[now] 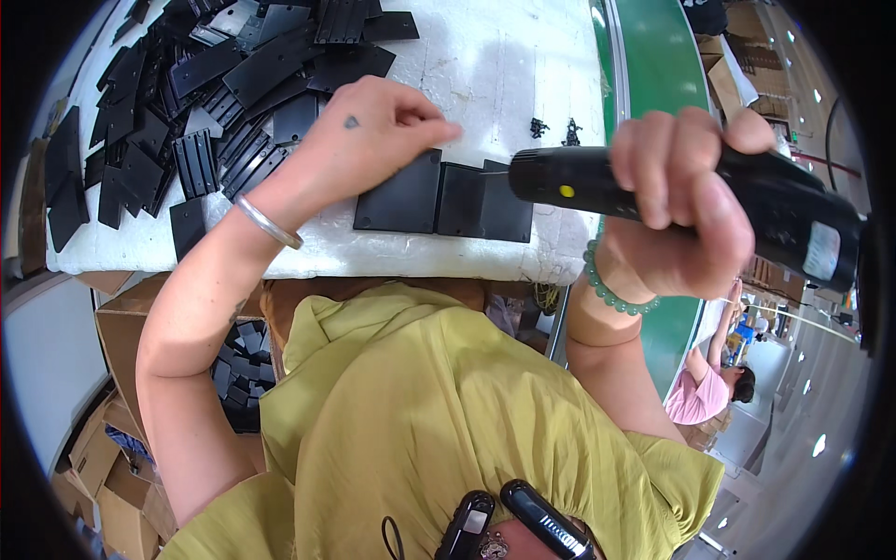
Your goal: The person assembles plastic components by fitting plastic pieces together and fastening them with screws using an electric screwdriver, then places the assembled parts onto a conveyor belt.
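Observation:
My right hand (pixel 686 201) is wrapped round a black electric screwdriver (pixel 579 177), which lies nearly level with its thin bit pointing left. Below that bit are flat black plates (pixel 397 198) and a black hinged-looking piece (pixel 462 210), lying side by side along the near edge of the white foam table. Over the left plate's far edge hovers my left hand (pixel 387 121), thumb and forefinger pinched together. Whatever that pinch holds, if anything, is too small to make out. Two small clusters of black screws (pixel 572 133) sit beyond the screwdriver.
A large heap of black plates and grooved pieces (pixel 233 84) covers the left of the white foam table top (pixel 476 84). A green surface (pixel 658 56) runs along the right. Cardboard boxes (pixel 121 513) stand lower left. Another person in pink (pixel 700 392) is at the far right.

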Motion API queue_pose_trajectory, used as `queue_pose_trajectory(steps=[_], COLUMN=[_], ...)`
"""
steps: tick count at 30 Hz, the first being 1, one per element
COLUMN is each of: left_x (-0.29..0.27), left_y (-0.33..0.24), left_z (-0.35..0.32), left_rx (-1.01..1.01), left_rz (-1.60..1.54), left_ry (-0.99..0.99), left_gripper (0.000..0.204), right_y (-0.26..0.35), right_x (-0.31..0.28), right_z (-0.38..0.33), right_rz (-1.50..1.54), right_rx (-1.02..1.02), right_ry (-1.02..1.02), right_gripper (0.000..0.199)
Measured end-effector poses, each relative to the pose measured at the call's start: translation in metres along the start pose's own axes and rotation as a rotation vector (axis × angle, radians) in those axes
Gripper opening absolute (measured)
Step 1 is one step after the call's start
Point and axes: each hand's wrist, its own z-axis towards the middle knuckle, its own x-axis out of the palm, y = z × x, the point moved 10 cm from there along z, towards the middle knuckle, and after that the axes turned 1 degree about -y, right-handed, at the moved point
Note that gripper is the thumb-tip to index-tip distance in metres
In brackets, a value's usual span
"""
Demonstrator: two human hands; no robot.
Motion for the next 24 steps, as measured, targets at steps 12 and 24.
queue_pose_trajectory(steps=[12,24], left_x=[0.010,0.047], left_y=[-0.025,-0.023], left_z=[-0.033,-0.043], left_rx=[-0.070,-0.195], left_rz=[-0.899,-1.487], left_ry=[0.071,0.255], left_gripper=[0.016,0.015], right_y=[0.059,0.068], right_x=[0.000,0.000], right_z=[-0.007,-0.019], right_rz=[0.102,0.108], right_rx=[-0.196,-0.259], right_ry=[-0.043,-0.117], right_gripper=[0.028,0.028])
